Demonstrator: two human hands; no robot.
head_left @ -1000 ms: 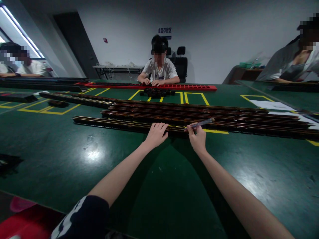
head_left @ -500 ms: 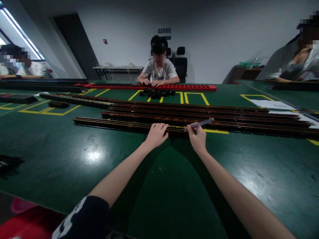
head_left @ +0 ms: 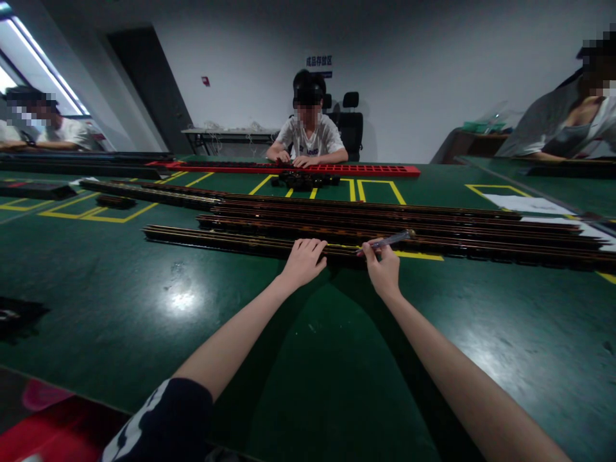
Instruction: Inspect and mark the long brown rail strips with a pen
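Note:
A long, thin dark strip with gold-coloured edges [head_left: 216, 241] lies nearest me on the table, running left to right. My left hand [head_left: 305, 258] grips it near its right part, fingers over the top and thumb on the near side. Just to the right, my right hand [head_left: 384, 266] pinches a slim pen-like tool with a translucent purplish handle [head_left: 395, 238]. The tool slants up to the right, its thin tip down at the strip; whether the tip touches is too small to tell. Behind both hands lies a stack of several similar strips [head_left: 433, 224].
The green table [head_left: 144, 346] has yellow tape outlines. Across it sits a co-worker [head_left: 310, 138] at a red slotted tray [head_left: 375, 170], near a pile of small black parts [head_left: 305, 180]. White sheets [head_left: 527, 203] lie at right, a black item [head_left: 19, 316] at left.
The view has shifted very slightly. Both my hands, the strip and the tool keep the same positions relative to one another.

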